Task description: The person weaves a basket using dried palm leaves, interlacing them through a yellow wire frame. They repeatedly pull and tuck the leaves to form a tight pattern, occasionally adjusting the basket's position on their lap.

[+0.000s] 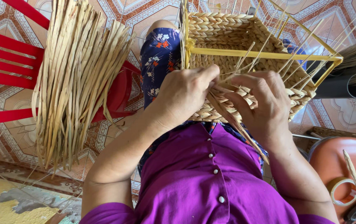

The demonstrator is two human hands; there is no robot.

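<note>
Both hands pinch pale straw strands (232,120) against the half-woven tan straw basket on a yellow wire frame (244,45). The left hand (184,97) sits at nine o'clock of the right hand (265,103). A dried straw bundle (76,79) lies on the red plastic chair (8,58).

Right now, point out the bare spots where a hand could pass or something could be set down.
Free: the tiled floor right of the woven basket, and the floor strip between the dried fibre bundle and the lap. Crowded: the red chair under the bundle, the basket where the left hand and right hand work strands, and the orange stool holding a tape roll.
</note>
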